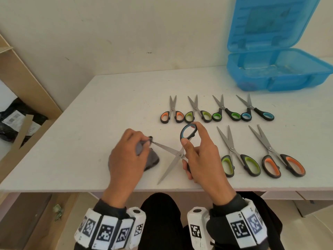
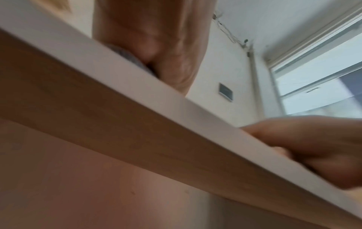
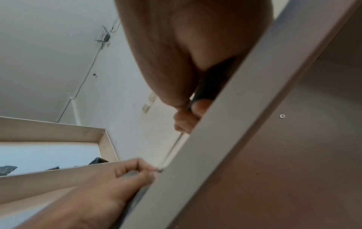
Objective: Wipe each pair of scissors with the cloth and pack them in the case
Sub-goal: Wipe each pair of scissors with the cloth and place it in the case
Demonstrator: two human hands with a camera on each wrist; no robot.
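Near the bench's front edge: right hand gripping open blue-handled steel scissors, left hand pinching grey cloth round one blade tip. Open blue plastic case at far right corner.

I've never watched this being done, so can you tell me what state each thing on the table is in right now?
Blue case: lid open.
Blue-handled scissors: blades spread, held by right hand.
Grey cloth: bunched in left hand, pinched on a blade tip.
Six other scissors: blades apart, on the table.
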